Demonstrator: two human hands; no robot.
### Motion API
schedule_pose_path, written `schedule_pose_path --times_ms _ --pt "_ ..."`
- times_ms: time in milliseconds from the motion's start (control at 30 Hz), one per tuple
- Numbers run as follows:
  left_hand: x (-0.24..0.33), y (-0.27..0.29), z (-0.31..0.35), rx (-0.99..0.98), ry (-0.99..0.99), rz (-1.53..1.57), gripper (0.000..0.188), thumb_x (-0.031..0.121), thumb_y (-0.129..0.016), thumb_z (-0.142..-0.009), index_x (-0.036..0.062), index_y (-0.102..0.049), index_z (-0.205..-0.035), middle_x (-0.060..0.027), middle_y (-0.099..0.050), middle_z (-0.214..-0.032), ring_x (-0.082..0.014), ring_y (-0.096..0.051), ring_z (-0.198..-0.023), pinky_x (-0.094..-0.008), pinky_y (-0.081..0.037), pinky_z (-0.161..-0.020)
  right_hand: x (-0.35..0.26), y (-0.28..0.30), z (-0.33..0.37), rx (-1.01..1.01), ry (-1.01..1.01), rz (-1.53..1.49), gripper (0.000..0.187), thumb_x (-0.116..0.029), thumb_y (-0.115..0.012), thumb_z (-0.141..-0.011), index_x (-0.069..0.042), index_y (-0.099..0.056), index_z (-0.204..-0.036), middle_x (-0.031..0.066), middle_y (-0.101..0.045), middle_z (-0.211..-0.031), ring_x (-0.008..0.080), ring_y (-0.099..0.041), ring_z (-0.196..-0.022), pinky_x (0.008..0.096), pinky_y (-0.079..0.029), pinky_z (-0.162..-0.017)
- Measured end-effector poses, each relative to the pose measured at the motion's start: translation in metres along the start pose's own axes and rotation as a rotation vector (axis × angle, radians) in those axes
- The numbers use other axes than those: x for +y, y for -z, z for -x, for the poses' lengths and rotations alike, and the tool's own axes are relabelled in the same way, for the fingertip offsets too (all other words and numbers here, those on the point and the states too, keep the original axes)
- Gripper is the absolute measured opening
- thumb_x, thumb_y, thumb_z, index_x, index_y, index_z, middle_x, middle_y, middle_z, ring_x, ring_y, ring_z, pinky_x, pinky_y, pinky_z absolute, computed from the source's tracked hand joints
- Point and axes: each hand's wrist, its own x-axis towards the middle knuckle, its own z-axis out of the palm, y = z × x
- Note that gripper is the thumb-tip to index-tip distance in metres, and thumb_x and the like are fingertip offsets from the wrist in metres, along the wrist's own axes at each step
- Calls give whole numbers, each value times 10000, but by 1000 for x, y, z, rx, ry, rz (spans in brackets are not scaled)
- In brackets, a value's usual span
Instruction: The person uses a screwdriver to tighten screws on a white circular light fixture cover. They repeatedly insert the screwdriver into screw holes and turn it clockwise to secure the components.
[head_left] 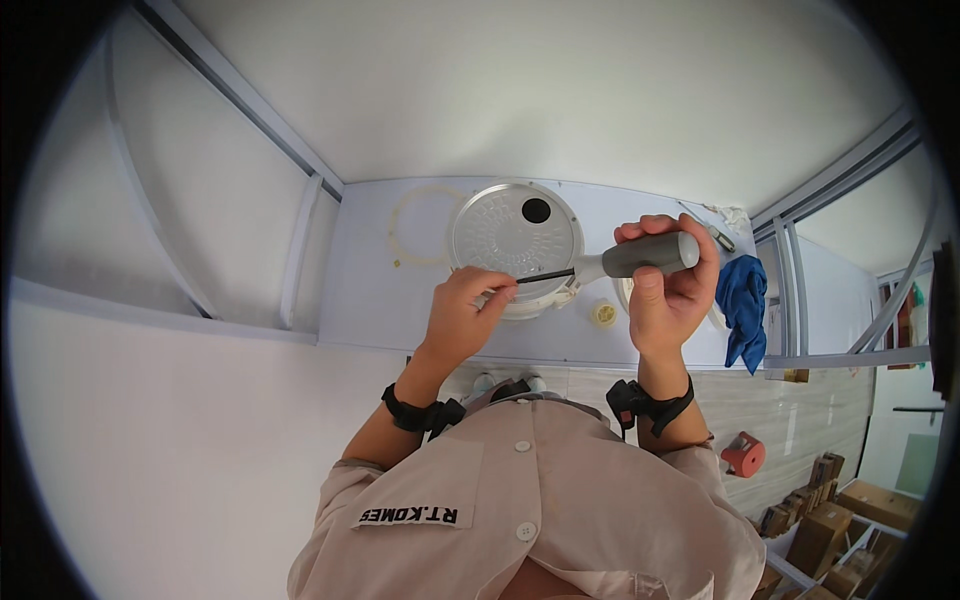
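Observation:
My right hand is closed around the thick grey handle of a screwdriver, held nearly level above the table. Its dark shaft points left, and the fingertips of my left hand pinch it at the tip. Whether a screw sits there is too small to tell. Just beyond my left fingers lies a round silver metal lid-like part with a raised pattern and a black round spot. It rests on a white round body. Behind my right hand, a white round piece is mostly hidden.
A thin pale-yellow ring lies at the table's left. Near my right wrist is a small yellow round piece. A blue cloth and a second screwdriver lie at the right end. On the floor stand a red stool and cardboard boxes.

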Motion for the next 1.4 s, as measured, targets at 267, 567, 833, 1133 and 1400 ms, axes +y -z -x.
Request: schedule_pose_path --times_ms 267,567,833,1133,1400 --pt "6 -2 -1 13 50 127 147 5 -824 -955 -1 -801 -1101 -130 -822 -1062 -196 -789 -920 -313 -634 -826 0 -1 0 64 -38 -48 664 -136 -831 -1000 -36 -476 -1552 191 -671 -1348 297 -725 -1172 467 -627 -1020" --pt "5 3 -1 -25 -42 107 182 -3 -855 -912 10 -811 -1089 -120 -820 -1025 -221 -776 -907 -326 -613 -812 -2 1 -3 70 -47 -39 667 -144 -806 -1017 -15 -459 -1572 191 -667 -1355 289 -721 -1171 487 -622 -1049" --pt "8 4 1 -45 -65 107 157 58 -852 -918 35 -836 -1072 -113 -821 -971 -268 -757 -892 -369 -593 -807 -5 1 -3 65 -70 -32 659 -133 -793 -1022 -10 -460 -1577 202 -665 -1366 283 -718 -1180 496 -618 -1068" --pt "5 6 6 -134 -45 139 157 60 -842 -932 35 -836 -1087 -109 -815 -966 -255 -749 -887 -362 -586 -788 -12 6 -6 -111 -145 35 689 -208 -736 -1074 -22 -393 -1642 234 -641 -1441 307 -708 -1254 474 -565 -1120" --pt "4 7 8 -27 -182 -85 175 97 -847 -920 74 -836 -1093 -68 -810 -947 -257 -737 -945 -397 -550 -885 -17 -5 -9 -231 -131 -19 689 -202 -671 -1113 -40 -312 -1679 249 -629 -1466 328 -658 -1350 488 -516 -1163"
